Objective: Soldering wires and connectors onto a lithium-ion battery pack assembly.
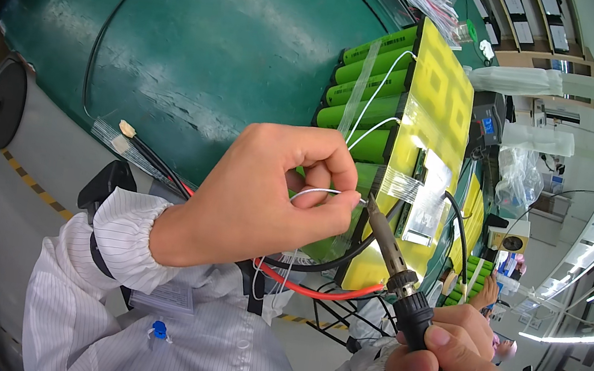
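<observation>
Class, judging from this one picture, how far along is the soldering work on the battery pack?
Done: the green cells are stacked, taped and capped by a yellow sheet, with white wires already run across.

In hand: the left hand pinches a thin wire at the soldering iron, gripped by the right hand.

Left: the red wire and black wire hang loose below.

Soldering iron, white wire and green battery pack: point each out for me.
Soldering iron (388, 250): head view, metal shaft.
White wire (315, 190): head view, pinched loop.
Green battery pack (371, 90): head view, cell side.
</observation>
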`<state>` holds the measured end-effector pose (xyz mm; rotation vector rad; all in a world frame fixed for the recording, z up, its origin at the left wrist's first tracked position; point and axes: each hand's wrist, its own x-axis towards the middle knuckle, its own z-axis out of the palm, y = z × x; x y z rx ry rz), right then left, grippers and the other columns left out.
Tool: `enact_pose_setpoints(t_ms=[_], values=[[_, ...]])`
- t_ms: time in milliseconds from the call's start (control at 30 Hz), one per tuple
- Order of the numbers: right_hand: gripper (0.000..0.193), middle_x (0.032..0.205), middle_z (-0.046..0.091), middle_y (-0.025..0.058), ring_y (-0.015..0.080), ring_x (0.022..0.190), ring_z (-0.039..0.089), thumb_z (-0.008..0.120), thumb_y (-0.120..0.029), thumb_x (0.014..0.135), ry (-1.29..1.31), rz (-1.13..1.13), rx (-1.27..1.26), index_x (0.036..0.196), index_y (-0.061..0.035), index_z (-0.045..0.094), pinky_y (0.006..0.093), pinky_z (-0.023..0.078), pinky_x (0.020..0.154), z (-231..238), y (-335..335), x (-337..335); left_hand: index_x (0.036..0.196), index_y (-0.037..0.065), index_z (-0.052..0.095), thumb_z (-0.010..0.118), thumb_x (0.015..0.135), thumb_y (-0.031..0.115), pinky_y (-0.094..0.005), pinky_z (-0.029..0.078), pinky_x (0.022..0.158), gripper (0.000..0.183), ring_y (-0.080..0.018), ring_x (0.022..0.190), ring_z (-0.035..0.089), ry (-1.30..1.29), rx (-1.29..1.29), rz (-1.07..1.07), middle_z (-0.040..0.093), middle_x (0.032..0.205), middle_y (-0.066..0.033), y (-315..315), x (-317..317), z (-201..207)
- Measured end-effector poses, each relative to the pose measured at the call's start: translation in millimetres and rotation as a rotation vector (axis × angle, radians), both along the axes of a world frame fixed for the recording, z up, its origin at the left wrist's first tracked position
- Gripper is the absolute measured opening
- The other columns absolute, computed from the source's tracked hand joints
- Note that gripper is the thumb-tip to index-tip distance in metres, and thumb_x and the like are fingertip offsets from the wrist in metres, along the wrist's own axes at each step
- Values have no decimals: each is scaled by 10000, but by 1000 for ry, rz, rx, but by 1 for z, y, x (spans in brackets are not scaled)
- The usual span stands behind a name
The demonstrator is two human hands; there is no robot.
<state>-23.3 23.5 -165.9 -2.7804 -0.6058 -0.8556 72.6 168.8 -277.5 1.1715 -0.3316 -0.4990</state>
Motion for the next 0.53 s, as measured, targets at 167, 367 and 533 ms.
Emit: enact_pose_setpoints(t_ms=[167,367,533], values=[[313,463,494,6,124,395,466,508,-360,969,29,-17,39,952,-52,457,255,336,421,3,1,-5,782,14,601,665,795,8,-177,353,524,66,0,562,404,7,-23,-6,460,615,72,0,-1,1],[322,465,491,8,125,397,465,517,-364,965,19,6,12,942,-48,457,252,328,415,-1,-2,-3,782,9,603,663,792,7,-175,351,522,61,0,564,402,14,-8,5,457,616,71,0,-1,-1],[342,461,482,16,127,395,463,533,-379,956,18,21,11,929,-47,454,253,325,413,-1,-2,-3,789,9,607,663,791,8,-175,353,523,55,0,565,402,19,-6,4,461,616,67,2,-1,0]])
